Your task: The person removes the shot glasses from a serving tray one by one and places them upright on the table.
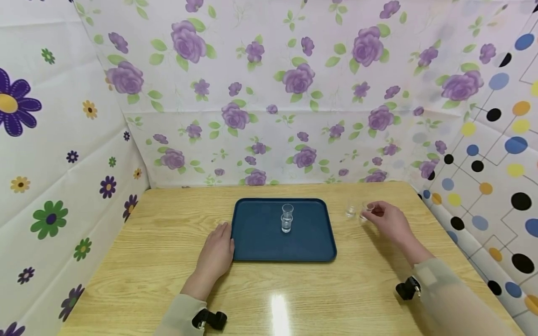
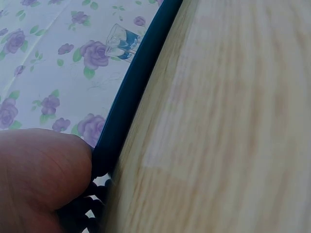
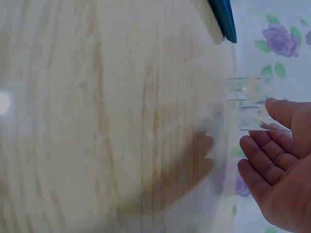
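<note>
On the blue tray (image 1: pixel 260 233) stand two small clear shot glasses (image 1: pixel 287 218), one nested upright in the other. My left hand (image 1: pixel 216 249) rests along the tray's left edge with its fingers extended. From the left wrist view, the thumb side meets the tray's dark rim (image 2: pixel 127 97), and a glass (image 2: pixel 121 42) shows above it. Right of the tray, my right hand (image 1: pixel 388 221) pinches a clear shot glass (image 3: pixel 250 117) between thumb and fingers near its rim. Another shot glass (image 1: pixel 350 210) stands upright just left of that one.
The wooden table (image 1: pixel 168 219) runs back to a flowered cloth (image 1: pixel 269 93). Patterned cloths hang at the left (image 1: pixel 63 177) and right (image 1: pixel 496 186) sides. Each sleeve carries a black wrist camera, one left (image 1: pixel 209 320) and one right (image 1: pixel 407 288).
</note>
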### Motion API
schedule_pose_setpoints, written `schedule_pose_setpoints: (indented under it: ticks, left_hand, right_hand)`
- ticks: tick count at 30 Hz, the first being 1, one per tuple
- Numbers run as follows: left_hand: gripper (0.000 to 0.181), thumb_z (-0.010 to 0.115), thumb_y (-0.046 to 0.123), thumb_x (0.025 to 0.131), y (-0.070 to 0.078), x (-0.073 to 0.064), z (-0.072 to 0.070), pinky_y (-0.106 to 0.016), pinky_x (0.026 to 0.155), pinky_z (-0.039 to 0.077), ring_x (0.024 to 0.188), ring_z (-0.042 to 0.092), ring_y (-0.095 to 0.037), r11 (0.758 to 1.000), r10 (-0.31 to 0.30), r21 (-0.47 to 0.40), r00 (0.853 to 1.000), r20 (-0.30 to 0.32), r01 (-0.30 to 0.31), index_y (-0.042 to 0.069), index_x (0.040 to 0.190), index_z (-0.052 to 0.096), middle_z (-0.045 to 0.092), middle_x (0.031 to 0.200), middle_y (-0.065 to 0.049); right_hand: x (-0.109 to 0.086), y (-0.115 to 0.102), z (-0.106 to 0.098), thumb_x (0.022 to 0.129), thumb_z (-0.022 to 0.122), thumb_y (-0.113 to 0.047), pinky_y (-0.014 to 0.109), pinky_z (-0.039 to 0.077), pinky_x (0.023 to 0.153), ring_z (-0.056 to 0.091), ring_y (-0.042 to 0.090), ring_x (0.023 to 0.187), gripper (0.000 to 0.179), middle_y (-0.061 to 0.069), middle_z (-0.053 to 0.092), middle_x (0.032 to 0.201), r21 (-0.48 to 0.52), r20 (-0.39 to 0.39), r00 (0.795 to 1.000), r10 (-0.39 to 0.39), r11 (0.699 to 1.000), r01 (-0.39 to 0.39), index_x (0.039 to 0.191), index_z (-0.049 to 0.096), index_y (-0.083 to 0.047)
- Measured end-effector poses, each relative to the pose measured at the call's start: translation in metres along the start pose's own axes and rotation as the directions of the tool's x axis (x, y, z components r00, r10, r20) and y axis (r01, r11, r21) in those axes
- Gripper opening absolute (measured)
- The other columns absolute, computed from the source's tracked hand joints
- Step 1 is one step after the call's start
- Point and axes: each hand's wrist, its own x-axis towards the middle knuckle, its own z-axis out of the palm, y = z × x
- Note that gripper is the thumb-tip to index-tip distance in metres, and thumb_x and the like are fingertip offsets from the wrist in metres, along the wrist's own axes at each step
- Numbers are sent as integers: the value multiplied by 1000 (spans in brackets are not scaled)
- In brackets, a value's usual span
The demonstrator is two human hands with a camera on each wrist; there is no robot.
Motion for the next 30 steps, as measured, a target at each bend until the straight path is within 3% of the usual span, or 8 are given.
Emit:
schedule_pose_setpoints:
  ticks: [11, 30]
  left_hand:
    - [49, 60, 6, 113, 1, -1, 0, -62, 128, 36, 155, 43, -49, 1000, 13, -4, 1000, -21, -13, -16, 156, 50, 49, 162, -33]
    - [50, 59, 7, 113, 1, -1, 1, -61, 129, 35, 155, 42, -49, 1000, 5, -11, 1000, -12, -5, -16, 156, 49, 49, 162, -33]
  right_hand:
    - [13, 11, 6, 111, 70, -39, 37, 59, 76, 70, 38, 110, 50, 25, 71, 130, 5, 6, 1000, 23, 1000, -23, 140, 67, 1]
    - [19, 8, 14, 111, 72, -36, 35, 61, 78, 69, 38, 113, 52, 28, 70, 134, 42, 28, 999, 40, 998, -42, 143, 65, 4]
